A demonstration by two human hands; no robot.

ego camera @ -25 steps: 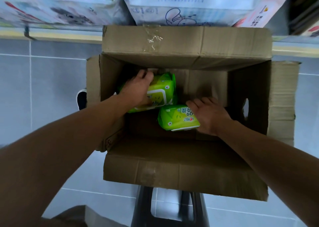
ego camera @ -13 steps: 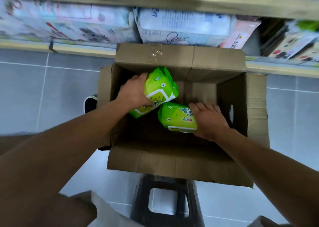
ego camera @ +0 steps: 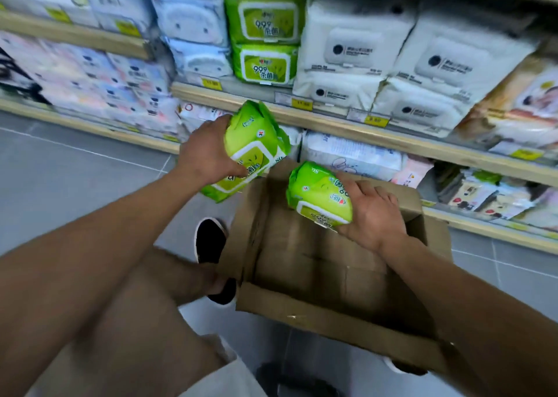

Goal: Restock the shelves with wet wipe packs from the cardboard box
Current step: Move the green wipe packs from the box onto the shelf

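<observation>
The left hand clasps one green wet wipe pack tilted up at eleven o'clock, and the right hand grips a second pack over the cardboard box, which looks emptied. Both seem aimed at the matching green stack at twelve o'clock, likely to keep brands together.

floor: grey tiles, pale grout | shelf edges: light wood, yellow price tags
</observation>
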